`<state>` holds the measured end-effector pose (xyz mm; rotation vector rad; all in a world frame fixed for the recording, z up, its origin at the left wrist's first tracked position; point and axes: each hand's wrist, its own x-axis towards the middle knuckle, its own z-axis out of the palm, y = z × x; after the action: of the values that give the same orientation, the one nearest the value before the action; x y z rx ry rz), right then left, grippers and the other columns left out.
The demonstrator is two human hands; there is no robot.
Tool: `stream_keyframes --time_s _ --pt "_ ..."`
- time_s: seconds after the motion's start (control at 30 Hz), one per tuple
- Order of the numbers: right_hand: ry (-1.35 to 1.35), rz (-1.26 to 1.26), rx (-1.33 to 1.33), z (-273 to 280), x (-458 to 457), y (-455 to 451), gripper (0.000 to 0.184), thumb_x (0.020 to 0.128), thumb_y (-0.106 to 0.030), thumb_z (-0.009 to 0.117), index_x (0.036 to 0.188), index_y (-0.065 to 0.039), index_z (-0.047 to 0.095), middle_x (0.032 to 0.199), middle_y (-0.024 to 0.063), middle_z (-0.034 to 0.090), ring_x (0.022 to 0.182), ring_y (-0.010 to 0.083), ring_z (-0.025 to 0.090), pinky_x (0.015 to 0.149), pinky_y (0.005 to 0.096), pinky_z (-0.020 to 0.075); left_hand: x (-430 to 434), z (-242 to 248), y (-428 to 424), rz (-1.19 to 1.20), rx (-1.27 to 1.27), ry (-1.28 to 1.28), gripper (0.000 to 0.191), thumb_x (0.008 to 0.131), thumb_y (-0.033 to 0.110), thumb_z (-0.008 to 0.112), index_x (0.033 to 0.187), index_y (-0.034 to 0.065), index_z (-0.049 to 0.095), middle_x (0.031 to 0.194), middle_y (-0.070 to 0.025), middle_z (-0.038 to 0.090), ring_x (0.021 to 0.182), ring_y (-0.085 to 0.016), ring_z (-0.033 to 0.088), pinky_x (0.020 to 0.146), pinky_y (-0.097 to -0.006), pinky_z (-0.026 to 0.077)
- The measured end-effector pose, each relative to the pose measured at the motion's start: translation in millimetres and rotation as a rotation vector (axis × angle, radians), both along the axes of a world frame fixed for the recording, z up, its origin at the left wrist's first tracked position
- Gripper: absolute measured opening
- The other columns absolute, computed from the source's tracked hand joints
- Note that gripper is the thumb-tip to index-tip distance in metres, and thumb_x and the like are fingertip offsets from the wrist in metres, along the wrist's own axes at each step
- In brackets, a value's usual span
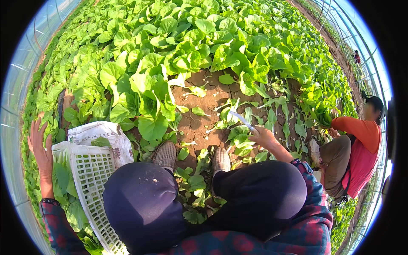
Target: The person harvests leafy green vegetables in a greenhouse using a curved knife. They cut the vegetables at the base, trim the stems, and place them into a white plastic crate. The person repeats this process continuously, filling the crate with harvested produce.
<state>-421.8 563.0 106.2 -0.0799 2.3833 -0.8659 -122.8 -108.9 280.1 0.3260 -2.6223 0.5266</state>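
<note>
My right hand (265, 139) grips a knife (243, 119) with a narrow, pale blade. Its blade points up and left over bare soil and cut leaves. My left hand (41, 145) is raised at the far left with its fingers apart, holding nothing. Beside it stands a white slatted plastic crate (92, 173), with leafy greens (65, 181) inside. Ahead of my feet, tall leafy green plants (153, 98) grow in a dense bed. Loose trimmed leaves (240, 140) lie under the knife hand.
A white printed sack (98, 135) lies by the crate's far end, a leaf on it. At the right a co-worker (357, 146) crouches, hands among the plants. My shoes (164, 154) stand on leaf-strewn soil (197, 127). Plastic greenhouse walls (24, 83) curve around.
</note>
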Motion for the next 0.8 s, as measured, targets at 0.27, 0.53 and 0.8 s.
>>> stream_keyframes --time_s 0.27,0.53,0.8 --pt "0.060 -0.220 0.050 -90.6 -65.1 59.5 0.043 0.091 -0.042 0.063 0.095 0.001 0.058 0.069 0.0127 0.060 0.056 0.0191 0.060 0.052 0.0358 0.0475 -311.4 -38.7 294.7 -1.062 0.572 -0.764 0.039 0.082 0.018 0.072 0.117 0.0042 0.061 0.113 -0.0104 0.065 0.102 -0.029 0.061 0.090 -0.0408 0.047" --pt "0.061 -0.825 -0.454 -124.9 -56.9 80.3 0.041 0.102 -0.045 0.047 0.098 -0.004 0.052 0.063 0.0003 0.046 0.049 0.0107 0.043 0.043 0.0289 0.0352 -475.4 -246.4 558.7 -1.308 0.483 -1.209 0.024 0.084 0.010 0.053 0.101 0.0014 0.067 0.101 -0.0157 0.065 0.099 -0.036 0.062 0.082 -0.0444 0.051" --pt "0.226 -0.729 -0.171 -125.9 -98.8 98.9 0.038 0.100 -0.031 0.046 0.123 -0.001 0.046 0.075 0.0130 0.060 0.067 0.0264 0.060 0.064 0.0414 0.0462 -613.9 -285.0 564.2 -0.821 -0.227 -0.636 0.028 0.085 0.023 0.058 0.102 0.0124 0.077 0.153 -0.0068 0.039 0.142 -0.025 0.030 0.111 -0.0518 0.025"
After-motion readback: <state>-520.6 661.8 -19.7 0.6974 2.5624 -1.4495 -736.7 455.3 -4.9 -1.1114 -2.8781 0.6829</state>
